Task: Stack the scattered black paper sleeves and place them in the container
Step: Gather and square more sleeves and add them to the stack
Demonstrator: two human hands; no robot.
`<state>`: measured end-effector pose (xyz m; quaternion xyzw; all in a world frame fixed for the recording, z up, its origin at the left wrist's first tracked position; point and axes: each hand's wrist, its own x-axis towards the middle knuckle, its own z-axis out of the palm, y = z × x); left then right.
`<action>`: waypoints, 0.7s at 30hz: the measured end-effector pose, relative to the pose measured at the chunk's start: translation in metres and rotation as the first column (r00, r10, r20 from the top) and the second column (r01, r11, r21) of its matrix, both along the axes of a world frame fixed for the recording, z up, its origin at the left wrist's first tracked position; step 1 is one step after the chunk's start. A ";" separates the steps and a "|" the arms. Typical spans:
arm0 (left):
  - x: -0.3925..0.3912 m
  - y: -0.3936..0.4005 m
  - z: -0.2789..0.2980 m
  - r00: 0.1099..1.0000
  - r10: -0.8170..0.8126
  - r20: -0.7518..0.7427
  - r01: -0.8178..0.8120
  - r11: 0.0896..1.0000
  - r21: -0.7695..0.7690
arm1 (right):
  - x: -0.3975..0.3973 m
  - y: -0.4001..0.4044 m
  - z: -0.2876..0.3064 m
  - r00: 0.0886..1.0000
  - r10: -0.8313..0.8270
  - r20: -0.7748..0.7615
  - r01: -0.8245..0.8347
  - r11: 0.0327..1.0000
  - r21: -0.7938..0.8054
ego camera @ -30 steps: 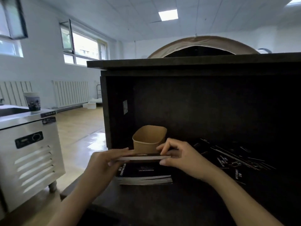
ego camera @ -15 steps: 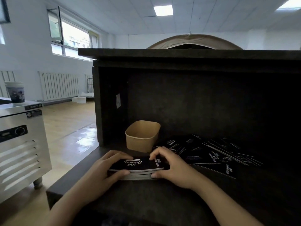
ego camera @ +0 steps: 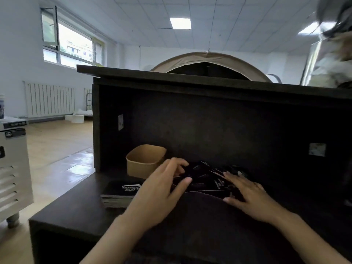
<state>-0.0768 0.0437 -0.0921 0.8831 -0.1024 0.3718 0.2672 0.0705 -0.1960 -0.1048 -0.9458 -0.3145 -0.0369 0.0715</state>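
A neat stack of black paper sleeves (ego camera: 122, 192) with white lettering lies on the dark counter (ego camera: 76, 212), in front of a brown paper container (ego camera: 145, 161). To its right, several loose black sleeves (ego camera: 207, 178) lie scattered and overlapping. My left hand (ego camera: 162, 189) hovers at the left edge of that pile, its fingers loosely curled and its thumb over a sleeve. My right hand (ego camera: 245, 191) lies flat with spread fingers on the right side of the pile. The image is blurred, so no firm grip shows.
A tall dark back panel (ego camera: 209, 130) with an overhanging top shelf closes off the counter behind. A steel cabinet (ego camera: 11, 168) stands on the floor at left. Another person's shoulder (ego camera: 331, 60) shows at the upper right.
Both hands let go of the stack, which now lies on the counter at left. They moved right onto the scattered sleeves. The camera view swung right.
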 end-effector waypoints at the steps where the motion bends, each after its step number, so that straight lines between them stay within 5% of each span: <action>1: 0.017 -0.019 -0.002 0.997 -0.022 -0.072 0.024 0.999 0.036 | 0.002 -0.013 -0.005 0.999 -0.022 -0.044 0.020 0.999 -0.035; 8: 0.089 -0.072 -0.049 0.886 0.186 -0.424 -0.084 0.965 0.248 | -0.004 -0.044 -0.036 0.998 -0.043 -0.050 0.048 0.994 0.094; 14: 0.087 -0.061 -0.056 0.909 0.106 -0.403 -0.020 0.977 0.211 | -0.011 -0.052 -0.039 0.995 -0.093 -0.040 0.101 0.904 0.415; 21: 0.083 -0.063 -0.053 0.898 0.164 -0.407 -0.085 0.975 0.206 | -0.017 -0.061 -0.034 0.986 -0.017 -0.166 0.113 0.799 0.591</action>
